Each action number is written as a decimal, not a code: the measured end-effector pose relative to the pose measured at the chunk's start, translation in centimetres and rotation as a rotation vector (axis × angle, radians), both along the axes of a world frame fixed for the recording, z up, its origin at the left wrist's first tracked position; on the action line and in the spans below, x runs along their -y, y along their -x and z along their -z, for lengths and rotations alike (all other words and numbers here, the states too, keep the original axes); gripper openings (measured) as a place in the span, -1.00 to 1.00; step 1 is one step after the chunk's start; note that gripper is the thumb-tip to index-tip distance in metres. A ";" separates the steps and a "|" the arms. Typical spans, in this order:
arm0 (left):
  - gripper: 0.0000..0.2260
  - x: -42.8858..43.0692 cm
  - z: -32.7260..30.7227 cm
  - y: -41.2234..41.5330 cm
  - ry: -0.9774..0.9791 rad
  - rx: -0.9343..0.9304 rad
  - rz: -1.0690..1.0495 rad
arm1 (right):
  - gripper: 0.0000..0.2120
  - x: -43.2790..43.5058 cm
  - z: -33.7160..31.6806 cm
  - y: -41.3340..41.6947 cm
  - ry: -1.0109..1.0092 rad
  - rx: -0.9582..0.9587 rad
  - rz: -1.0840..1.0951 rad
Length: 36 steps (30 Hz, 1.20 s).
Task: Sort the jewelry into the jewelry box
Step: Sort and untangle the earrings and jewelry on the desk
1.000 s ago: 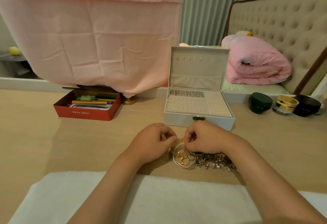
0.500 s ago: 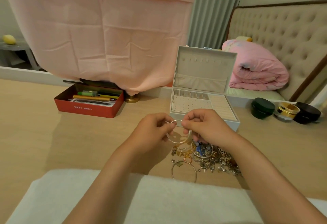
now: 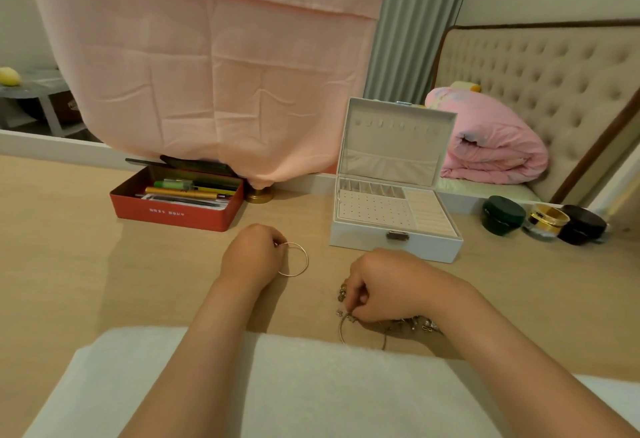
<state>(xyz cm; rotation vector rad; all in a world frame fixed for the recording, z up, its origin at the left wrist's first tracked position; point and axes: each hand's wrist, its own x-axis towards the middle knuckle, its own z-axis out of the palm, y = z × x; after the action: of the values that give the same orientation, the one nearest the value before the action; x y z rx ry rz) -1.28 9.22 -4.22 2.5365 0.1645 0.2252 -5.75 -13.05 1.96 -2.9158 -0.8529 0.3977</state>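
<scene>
1. Jewelry box [image 3: 391, 226]: white, lid raised upright, standing on the wooden table [image 3: 69, 264] beyond my right hand; its tray shows a perforated panel, a row of small cells behind it and ridged rolls at the right. No jewelry is visible in it.
2. Thin bangle [image 3: 297, 259]: pinched at its rim by my left hand [image 3: 254, 255], fingers closed on it, left of the box and apart from it.
3. Jewelry pile [image 3: 412, 324]: small mixed pieces on the table, partly hidden under my right hand [image 3: 381, 287].
4. Second bangle [image 3: 362, 332]: lying flat at the near edge of the pile; my right fingertips are curled down and pinched at its top rim, though whether they grip it or a small piece beside it I cannot tell.
5. White cloth [image 3: 277, 385]: covers the near table edge under both forearms.
6. Red tin [image 3: 176, 202]: open, holding pens, far left of the box.
7. Three round jars [image 3: 543, 221]: right of the box.
</scene>
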 end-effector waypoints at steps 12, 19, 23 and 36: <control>-0.79 6.4 -1.8 3.2 -0.186 0.207 0.398 | -0.92 1.7 0.0 0.4 -0.016 -0.016 0.063; -0.82 8.0 -1.0 2.7 -0.235 0.043 0.361 | -0.96 4.4 -1.5 -1.4 -0.428 -0.143 0.221; -0.91 8.2 -0.8 2.5 -0.107 0.006 0.298 | -0.94 4.7 -1.4 -2.3 -0.570 -0.097 0.298; -0.94 -1.0 -4.7 2.0 0.366 0.069 0.125 | -0.83 -2.7 -1.0 -5.4 -0.854 0.084 0.584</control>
<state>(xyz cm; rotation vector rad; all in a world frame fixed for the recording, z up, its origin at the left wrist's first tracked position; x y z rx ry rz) -3.29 10.22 0.51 2.1634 0.0163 0.2114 -0.30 -10.38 2.93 -2.2099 -0.0753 -0.1233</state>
